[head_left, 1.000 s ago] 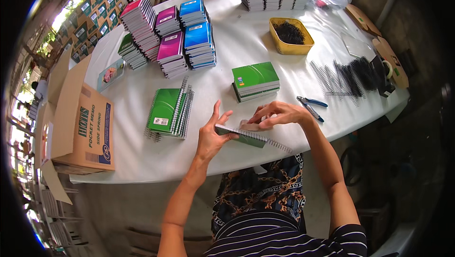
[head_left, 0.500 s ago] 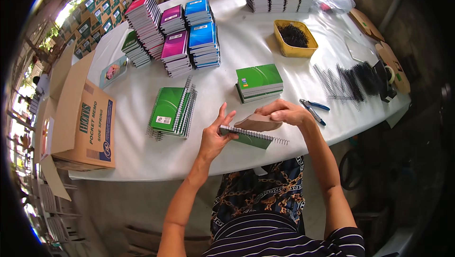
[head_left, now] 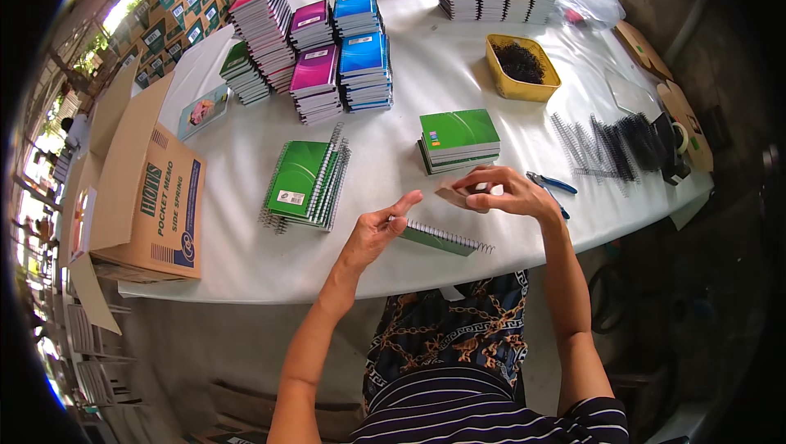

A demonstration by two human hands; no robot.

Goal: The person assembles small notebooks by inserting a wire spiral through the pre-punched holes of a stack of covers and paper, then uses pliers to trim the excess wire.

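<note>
L hand (head_left: 374,235) pinching spiral notebook (head_left: 438,238) nr table's (head_left: 246,268) front edge; R hand (head_left: 501,192) gripping brown pad (head_left: 453,195). Risk — protruding coil tail (head_left: 486,249) bends if pad snags it.

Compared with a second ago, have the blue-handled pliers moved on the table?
No. Judged against the stack of green notebooks, the pliers lie in the same place, to its right and slightly lower in view; both shift alike with the camera.
</note>
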